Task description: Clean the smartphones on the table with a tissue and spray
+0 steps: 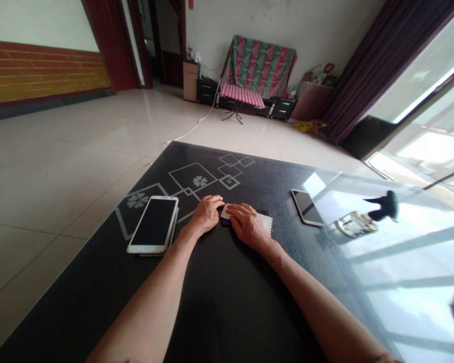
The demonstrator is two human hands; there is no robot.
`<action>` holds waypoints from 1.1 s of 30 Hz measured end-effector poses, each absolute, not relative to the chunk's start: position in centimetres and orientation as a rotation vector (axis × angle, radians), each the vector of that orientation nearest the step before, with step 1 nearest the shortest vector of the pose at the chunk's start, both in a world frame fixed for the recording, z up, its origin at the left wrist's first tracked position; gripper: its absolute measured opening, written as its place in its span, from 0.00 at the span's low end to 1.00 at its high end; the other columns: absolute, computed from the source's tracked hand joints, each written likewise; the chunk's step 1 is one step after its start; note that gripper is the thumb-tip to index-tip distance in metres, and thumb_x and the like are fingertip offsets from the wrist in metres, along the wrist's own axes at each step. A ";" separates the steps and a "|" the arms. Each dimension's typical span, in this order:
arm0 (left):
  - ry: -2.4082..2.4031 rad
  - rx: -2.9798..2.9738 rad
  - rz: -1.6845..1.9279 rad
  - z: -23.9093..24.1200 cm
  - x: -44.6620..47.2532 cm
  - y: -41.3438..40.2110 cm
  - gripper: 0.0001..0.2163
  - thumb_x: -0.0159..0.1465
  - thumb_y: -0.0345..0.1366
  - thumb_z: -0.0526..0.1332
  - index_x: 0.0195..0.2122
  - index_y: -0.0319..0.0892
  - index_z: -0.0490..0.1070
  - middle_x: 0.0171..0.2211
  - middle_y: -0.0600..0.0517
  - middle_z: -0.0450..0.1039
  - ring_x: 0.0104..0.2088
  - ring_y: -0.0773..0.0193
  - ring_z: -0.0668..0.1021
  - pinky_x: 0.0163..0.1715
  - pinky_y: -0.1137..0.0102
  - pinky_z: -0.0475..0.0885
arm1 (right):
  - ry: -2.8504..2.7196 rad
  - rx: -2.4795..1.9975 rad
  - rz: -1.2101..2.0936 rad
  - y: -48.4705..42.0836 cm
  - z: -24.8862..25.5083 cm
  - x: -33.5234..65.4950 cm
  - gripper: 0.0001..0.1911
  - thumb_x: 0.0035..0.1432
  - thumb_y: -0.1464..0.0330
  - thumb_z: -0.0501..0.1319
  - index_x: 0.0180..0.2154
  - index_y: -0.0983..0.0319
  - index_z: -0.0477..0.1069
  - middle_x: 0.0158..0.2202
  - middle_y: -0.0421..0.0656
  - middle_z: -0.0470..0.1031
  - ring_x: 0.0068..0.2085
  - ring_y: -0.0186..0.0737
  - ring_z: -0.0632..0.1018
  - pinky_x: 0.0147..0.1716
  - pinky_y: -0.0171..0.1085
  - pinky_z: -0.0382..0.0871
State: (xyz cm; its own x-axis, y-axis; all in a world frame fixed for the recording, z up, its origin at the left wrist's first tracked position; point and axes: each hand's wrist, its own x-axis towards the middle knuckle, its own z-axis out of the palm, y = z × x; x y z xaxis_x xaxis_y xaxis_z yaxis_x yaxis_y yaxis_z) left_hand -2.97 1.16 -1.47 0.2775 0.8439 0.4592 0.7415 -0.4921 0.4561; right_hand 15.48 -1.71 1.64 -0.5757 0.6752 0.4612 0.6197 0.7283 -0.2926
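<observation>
A small dark flat thing, apparently a phone (225, 222), lies on the black table in front of me, mostly covered. Over it lies a white cloth (267, 223) with a zigzag edge. My right hand (248, 225) presses down on this cloth, its fingers together and pointing left. At the left end of the dark phone, my left hand (207, 214) rests with curled fingers, the fingertips against its edge. What the left thumb does is hidden. Left of that hand, a white phone (154, 224) with a black screen lies on top of another flat device.
Another phone (307, 207) lies to the right of my hands. Beside it a clear spray bottle (353, 224) with a black trigger head lies tipped over. The glossy table (227, 302) reflects the window. A striped stool (242, 94) stands far back on the tiled floor.
</observation>
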 end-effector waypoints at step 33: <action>1.423 2.388 0.793 0.0 -3.4 -0.3 0.27 0.47 0.37 0.66 0.51 0.39 0.72 0.59 0.43 0.66 0.59 0.45 0.66 0.60 0.55 0.62 | -2.105 -1.226 -0.005 -2.1 -0.2 22.6 0.14 0.59 0.72 0.54 0.43 0.59 0.75 0.47 0.45 0.77 0.48 0.43 0.75 0.55 0.48 0.65</action>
